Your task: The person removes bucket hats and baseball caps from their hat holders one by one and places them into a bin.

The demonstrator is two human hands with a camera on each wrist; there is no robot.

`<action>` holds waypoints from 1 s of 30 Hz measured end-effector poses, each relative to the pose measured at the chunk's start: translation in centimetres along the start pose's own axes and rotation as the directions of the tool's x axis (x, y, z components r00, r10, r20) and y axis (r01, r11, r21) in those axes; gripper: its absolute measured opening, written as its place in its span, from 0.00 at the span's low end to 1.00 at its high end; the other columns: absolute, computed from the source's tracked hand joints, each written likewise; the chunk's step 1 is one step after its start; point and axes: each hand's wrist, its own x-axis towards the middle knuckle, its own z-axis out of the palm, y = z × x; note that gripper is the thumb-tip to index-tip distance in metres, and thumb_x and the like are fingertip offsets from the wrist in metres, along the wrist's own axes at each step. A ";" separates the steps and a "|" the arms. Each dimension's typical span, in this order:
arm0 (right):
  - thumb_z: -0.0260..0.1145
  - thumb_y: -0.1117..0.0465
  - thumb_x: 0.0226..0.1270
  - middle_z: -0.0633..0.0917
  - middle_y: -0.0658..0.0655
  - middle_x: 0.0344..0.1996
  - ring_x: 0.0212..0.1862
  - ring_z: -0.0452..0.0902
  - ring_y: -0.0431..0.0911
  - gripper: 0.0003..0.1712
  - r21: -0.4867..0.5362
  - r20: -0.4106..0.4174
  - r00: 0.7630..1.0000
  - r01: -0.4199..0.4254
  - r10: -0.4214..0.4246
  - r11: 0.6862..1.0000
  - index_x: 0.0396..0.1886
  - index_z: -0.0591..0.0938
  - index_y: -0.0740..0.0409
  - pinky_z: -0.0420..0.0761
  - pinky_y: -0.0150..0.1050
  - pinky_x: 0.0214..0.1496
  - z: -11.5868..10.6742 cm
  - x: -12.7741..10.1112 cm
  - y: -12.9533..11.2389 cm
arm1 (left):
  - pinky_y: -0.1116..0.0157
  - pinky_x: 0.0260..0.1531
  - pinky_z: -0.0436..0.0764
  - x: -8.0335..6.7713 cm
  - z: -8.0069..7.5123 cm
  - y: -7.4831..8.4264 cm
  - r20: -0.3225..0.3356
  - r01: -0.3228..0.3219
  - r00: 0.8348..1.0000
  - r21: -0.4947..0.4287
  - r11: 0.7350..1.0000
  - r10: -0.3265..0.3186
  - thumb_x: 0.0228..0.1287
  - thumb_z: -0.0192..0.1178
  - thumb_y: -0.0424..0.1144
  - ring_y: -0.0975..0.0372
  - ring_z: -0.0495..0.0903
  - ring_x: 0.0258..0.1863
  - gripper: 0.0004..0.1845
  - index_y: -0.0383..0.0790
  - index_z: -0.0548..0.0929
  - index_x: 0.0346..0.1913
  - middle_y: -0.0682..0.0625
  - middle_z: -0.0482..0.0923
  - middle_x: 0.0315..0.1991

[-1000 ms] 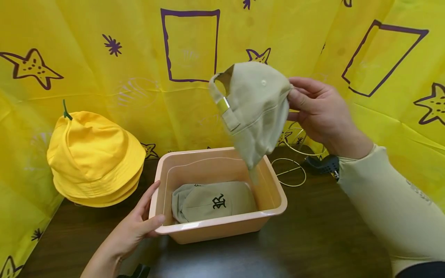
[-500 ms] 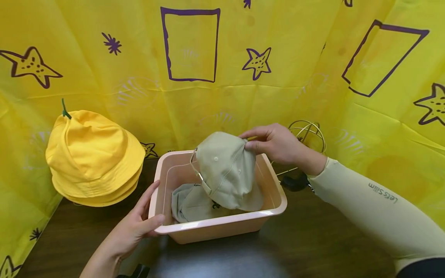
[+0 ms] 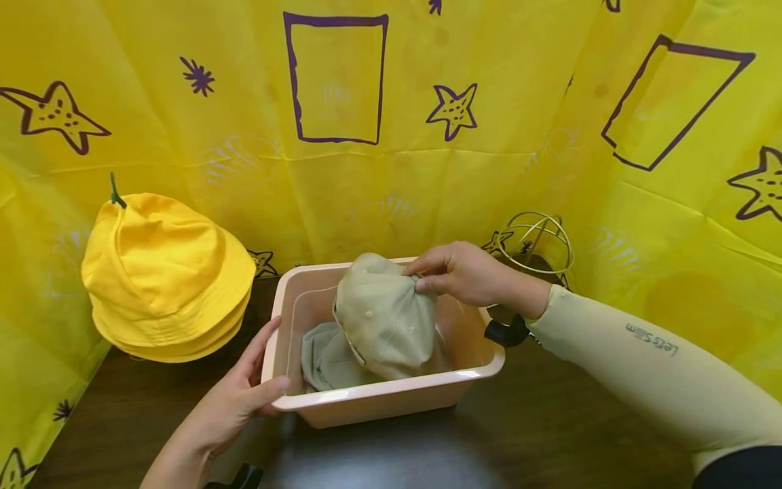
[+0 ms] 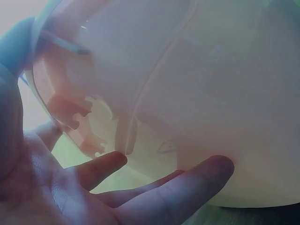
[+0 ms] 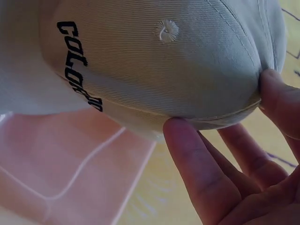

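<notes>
The beige cap [image 3: 383,319] you're holding sits partly inside the pink tub [image 3: 391,397], over another cap [image 3: 324,356] already lying at the bottom — one in, this one not yet let go. Your right hand [image 3: 467,275] pinches its edge between thumb and fingers. Your left hand [image 3: 241,397] rests spread against the tub's near corner, steadying it.

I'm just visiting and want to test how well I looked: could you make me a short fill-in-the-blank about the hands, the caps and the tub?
1. The right hand pinches a beige ____ over the tub.
2. The left hand rests on the rim of the pink ____.
3. A second beige cap lies ____ the tub.
4. The bucket hat on the left is ____ in colour.

Missing words: cap; tub; inside; yellow
</notes>
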 end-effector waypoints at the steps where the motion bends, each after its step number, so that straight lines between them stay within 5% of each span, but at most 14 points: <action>1: 0.72 0.57 0.65 0.86 0.40 0.45 0.45 0.81 0.39 0.13 -0.006 0.011 1.000 0.016 -0.016 1.000 0.50 0.90 0.43 0.80 0.40 0.46 0.2 0.1 -0.1 | 0.52 0.38 0.83 0.0 0.0 0.0 -0.002 -0.002 1.000 0.004 1.000 0.002 0.70 0.57 0.27 0.38 0.70 0.55 0.48 0.58 0.41 0.81 0.31 0.39 0.74; 9: 0.71 0.56 0.67 0.85 0.42 0.48 0.49 0.79 0.36 0.15 -0.086 0.154 0.985 0.097 -0.083 0.992 0.53 0.88 0.46 0.78 0.34 0.49 3.4 2.0 -1.6 | 0.51 0.39 0.83 -0.1 0.1 0.1 -0.009 -0.001 1.000 0.011 1.000 0.001 0.70 0.58 0.29 0.37 0.68 0.57 0.47 0.59 0.42 0.81 0.33 0.39 0.75; 17: 0.66 0.53 0.73 0.83 0.48 0.55 0.58 0.76 0.43 0.20 -0.286 0.347 0.932 0.209 -0.102 0.935 0.61 0.83 0.52 0.72 0.37 0.61 6.5 4.4 -2.7 | 0.52 0.39 0.83 0.0 0.0 0.0 0.016 -0.022 1.000 -0.007 1.000 0.022 0.70 0.57 0.28 0.38 0.69 0.56 0.47 0.58 0.41 0.81 0.33 0.39 0.74; 20: 0.64 0.45 0.71 0.72 0.52 0.69 0.68 0.66 0.47 0.34 -0.319 0.467 0.879 0.270 -0.097 0.908 0.74 0.70 0.48 0.65 0.42 0.68 7.0 4.5 -2.6 | 0.51 0.39 0.83 0.1 0.0 -0.1 0.025 -0.021 0.999 -0.016 1.000 0.022 0.71 0.57 0.28 0.38 0.70 0.56 0.47 0.57 0.41 0.81 0.33 0.38 0.75; 25: 0.61 0.32 0.66 0.37 0.55 0.80 0.78 0.37 0.57 0.53 -0.333 0.673 0.735 0.402 -0.083 0.853 0.81 0.43 0.33 0.50 0.53 0.74 8.2 4.0 -1.6 | 0.50 0.39 0.83 0.1 0.1 0.1 0.025 -0.010 1.000 -0.015 1.000 0.010 0.71 0.57 0.29 0.37 0.70 0.56 0.47 0.57 0.40 0.81 0.32 0.38 0.75; 30: 0.60 0.34 0.68 0.29 0.52 0.79 0.77 0.30 0.60 0.52 -0.361 0.723 0.684 0.492 -0.095 0.792 0.80 0.38 0.26 0.53 0.65 0.69 10.4 4.5 -0.9 | 0.50 0.39 0.83 0.1 -0.1 0.1 0.025 -0.008 1.000 -0.015 1.000 0.009 0.70 0.58 0.30 0.41 0.72 0.55 0.48 0.57 0.40 0.81 0.31 0.38 0.75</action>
